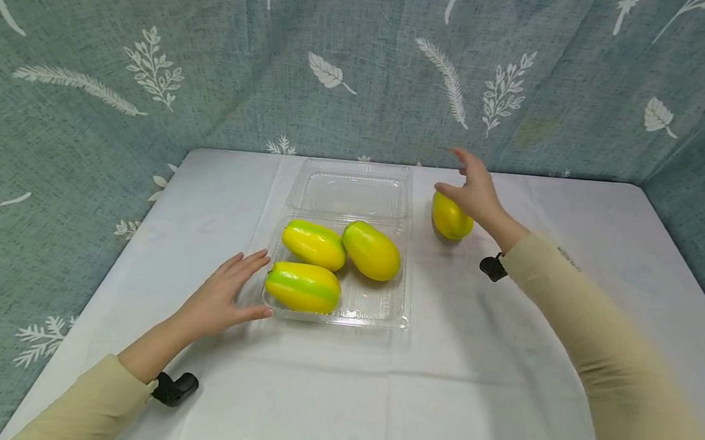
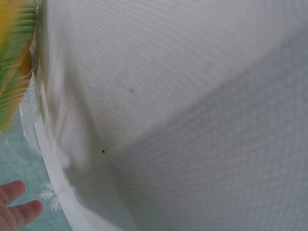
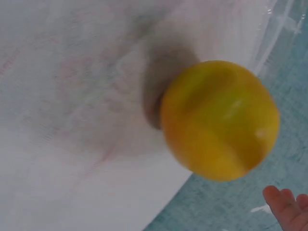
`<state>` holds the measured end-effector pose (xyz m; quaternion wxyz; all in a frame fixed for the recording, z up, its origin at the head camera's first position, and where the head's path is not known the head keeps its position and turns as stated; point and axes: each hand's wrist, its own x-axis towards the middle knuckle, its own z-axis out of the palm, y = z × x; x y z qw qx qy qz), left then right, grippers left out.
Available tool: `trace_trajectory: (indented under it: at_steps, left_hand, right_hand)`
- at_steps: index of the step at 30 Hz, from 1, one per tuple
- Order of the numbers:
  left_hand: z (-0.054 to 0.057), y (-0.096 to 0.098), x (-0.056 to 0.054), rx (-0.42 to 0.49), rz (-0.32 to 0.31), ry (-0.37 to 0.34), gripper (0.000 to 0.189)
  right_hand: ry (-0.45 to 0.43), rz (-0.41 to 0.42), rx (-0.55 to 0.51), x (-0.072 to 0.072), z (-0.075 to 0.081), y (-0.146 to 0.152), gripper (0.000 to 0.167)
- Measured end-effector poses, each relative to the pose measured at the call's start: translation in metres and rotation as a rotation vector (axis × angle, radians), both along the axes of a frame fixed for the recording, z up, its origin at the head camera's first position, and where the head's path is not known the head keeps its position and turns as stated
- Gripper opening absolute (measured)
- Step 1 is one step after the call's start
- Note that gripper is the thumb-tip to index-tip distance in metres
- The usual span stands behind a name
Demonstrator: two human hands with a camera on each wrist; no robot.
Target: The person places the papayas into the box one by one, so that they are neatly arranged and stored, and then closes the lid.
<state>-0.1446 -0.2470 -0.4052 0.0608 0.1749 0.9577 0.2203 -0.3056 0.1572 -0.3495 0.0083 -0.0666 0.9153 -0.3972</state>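
A clear plastic clamshell box lies unfolded on the table, its lid laid back toward the far edge. Three glossy yellow-green papayas sit in the tray: one at the front left, one behind it and one at the right. My left hand is at the tray's left side, fingers spread, thumb by the front corner. To the right of the box, another papaya is on the cloth. Over it reaches my right hand, thumb and fingers wide apart; the right wrist view shows the papaya close up.
A white cloth covers the table, with faint creases. Green-blue fabric printed with white leaves hangs behind the far edge and along both sides. Black wrist cameras sit under both forearms.
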Motion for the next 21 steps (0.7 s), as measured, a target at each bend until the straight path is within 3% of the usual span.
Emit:
trace_trajectory:
  at_steps: [9,21]
  left_hand:
    - [-0.001,0.000,0.000,-0.005,0.001,0.005,0.086]
    - [-0.001,-0.001,-0.001,-0.008,-0.002,-0.001,0.086]
  right_hand:
    - [-0.014,-0.063,-0.036,-0.002,-0.018,0.012,0.074]
    - [-0.141,-0.138,-0.095,0.000,-0.034,0.018,0.076]
